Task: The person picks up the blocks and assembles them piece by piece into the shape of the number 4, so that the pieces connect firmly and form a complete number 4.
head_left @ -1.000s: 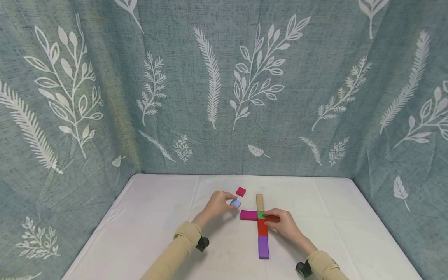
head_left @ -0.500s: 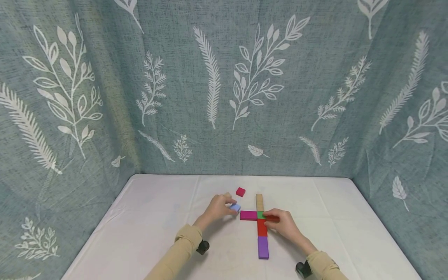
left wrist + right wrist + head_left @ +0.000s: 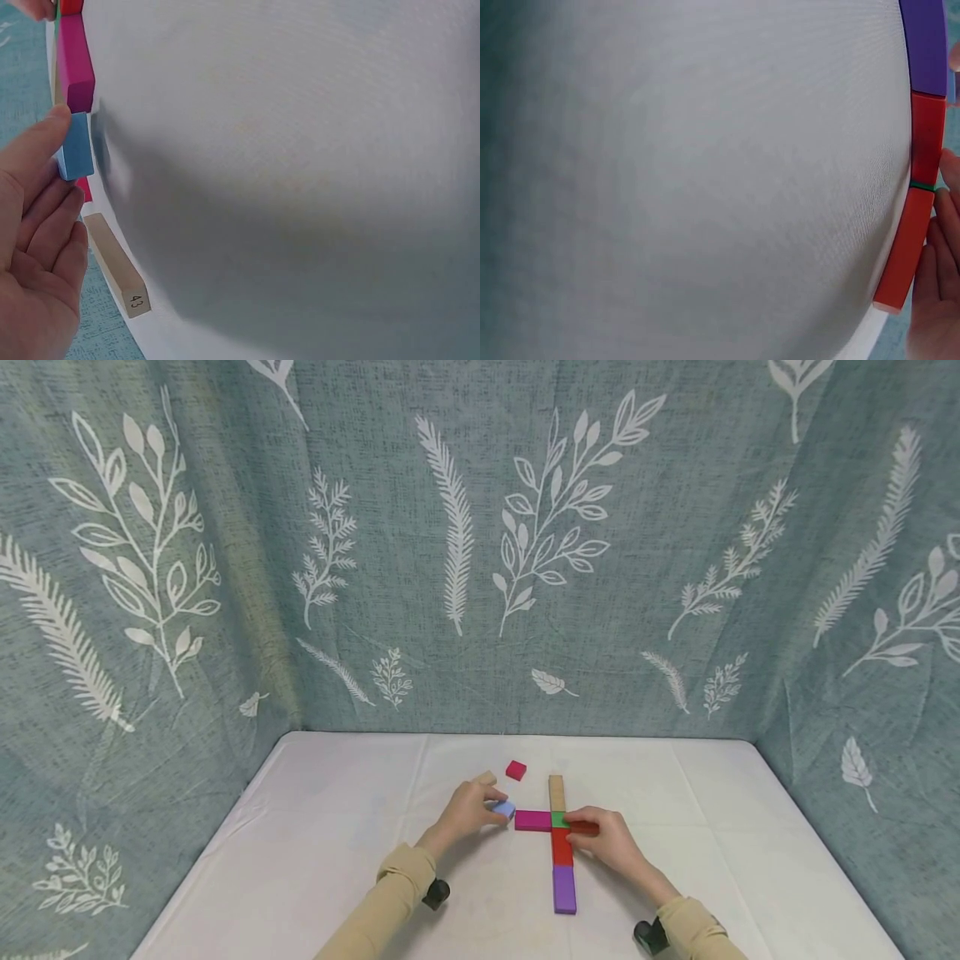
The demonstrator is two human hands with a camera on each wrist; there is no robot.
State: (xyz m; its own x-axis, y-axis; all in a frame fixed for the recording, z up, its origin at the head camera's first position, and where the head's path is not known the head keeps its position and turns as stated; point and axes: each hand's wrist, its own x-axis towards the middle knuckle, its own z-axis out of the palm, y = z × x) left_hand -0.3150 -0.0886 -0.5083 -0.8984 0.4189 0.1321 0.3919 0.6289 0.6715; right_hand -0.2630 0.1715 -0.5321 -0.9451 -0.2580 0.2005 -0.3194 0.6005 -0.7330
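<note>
In the head view my left hand (image 3: 463, 812) pinches a light blue block (image 3: 504, 810) between thumb and fingers. The block is right by the left end of a magenta block (image 3: 533, 821), and the left wrist view shows the two end to end. My right hand (image 3: 611, 839) holds a red block (image 3: 585, 828) on the right arm of a cross of blocks, thumb and index finger on either side. A green block (image 3: 559, 819) is at the centre. Below it run another red block (image 3: 562, 847) and a purple block (image 3: 564, 890); wooden blocks (image 3: 556, 793) run above.
A small crimson block (image 3: 515, 770) lies loose behind the left hand. Near it is a loose wooden block (image 3: 120, 266) marked 43, partly hidden by the hand in the head view. A leaf-patterned curtain (image 3: 480, 568) encloses the white table (image 3: 315, 827) at back and sides.
My left hand has moved the light blue block toward me, down to the magenta block's left end, bringing the loose wooden block into view. The right hand has stayed in place.
</note>
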